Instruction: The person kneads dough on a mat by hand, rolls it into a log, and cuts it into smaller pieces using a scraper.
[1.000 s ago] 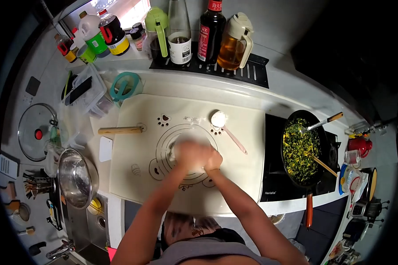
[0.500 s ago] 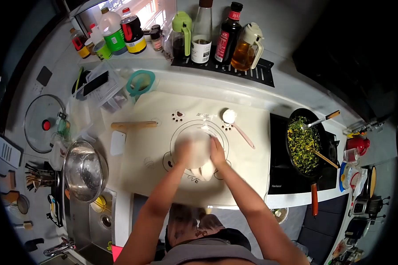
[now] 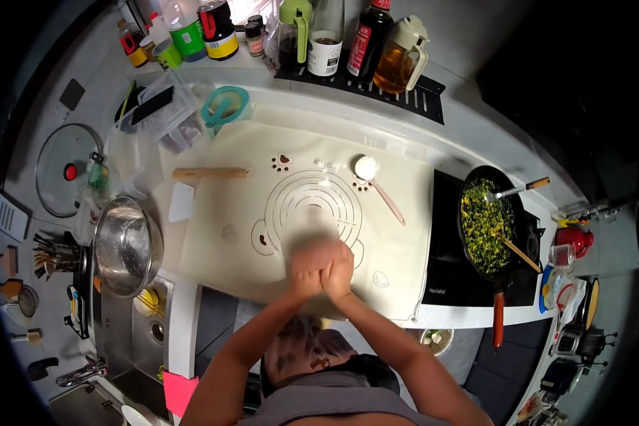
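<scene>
My left hand and my right hand are pressed together at the near side of the printed rings on a cream kneading mat. Both are closed over the dough, which their fingers cover. The fingertips are smeared by motion, so the dough's outline cannot be made out. Beyond the hands, a whitish smear of what looks like flour marks the rings. A wooden rolling pin lies at the mat's left. To the right rests a pink-handled scoop with white powder in its bowl.
A pan of chopped greens and yellow bits sits on the black stove at right. At left stand a steel bowl and the sink. A white scraper lies nearby. Sauce bottles line the back ledge.
Both hands have drawn nearer to my body and come together. The pale dough that showed under them is now covered. The view has tilted slightly down.
</scene>
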Tool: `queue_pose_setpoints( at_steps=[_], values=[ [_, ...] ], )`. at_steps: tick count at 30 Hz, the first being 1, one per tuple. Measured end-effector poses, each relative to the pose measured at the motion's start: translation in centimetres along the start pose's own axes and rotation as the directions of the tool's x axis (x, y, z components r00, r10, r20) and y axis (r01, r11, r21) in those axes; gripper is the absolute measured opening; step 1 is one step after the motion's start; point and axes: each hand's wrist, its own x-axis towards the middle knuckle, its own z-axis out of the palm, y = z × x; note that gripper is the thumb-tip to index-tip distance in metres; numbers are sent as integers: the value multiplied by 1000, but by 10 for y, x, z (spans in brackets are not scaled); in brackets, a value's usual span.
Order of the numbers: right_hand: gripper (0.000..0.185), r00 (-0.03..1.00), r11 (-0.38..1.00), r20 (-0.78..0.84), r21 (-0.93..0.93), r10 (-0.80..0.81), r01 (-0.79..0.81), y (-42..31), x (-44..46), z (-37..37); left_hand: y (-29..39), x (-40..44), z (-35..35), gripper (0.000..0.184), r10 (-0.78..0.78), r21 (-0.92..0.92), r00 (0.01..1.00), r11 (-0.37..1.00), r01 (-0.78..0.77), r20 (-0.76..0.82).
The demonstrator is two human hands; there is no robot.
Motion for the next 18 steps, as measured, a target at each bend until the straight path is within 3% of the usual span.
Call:
queue_pose_setpoints(
  at_steps=[1,3,8,10,12,14,18],
  values=[
    [23,999,999,-27,-36,-35,34,6,-2,0,-6,-1,5,30,92,87,995,992,-94,34],
    [24,990,990,-86,-101,-107,98,19,4,10,-18,12,12,30,126,43,991,991,-128,52],
    [20,997,984,12,-160,-71,72,45,50,33,-34,88,7,21,152,-84,949,987,-134,275],
    [21,999,976,52,-218,-14,25,54,66,40,-34,120,4,19,54,-130,943,992,-12,327],
    [25,997,961,64,-276,39,-20,65,77,53,-41,124,13,17,-31,-55,943,997,52,330],
    [28,999,957,22,-289,45,-37,67,90,59,-61,108,43,17,-98,133,959,989,64,267],
    [31,979,916,113,-385,172,-116,67,102,63,-66,107,57,21,-422,206,839,905,371,343]
  ],
)
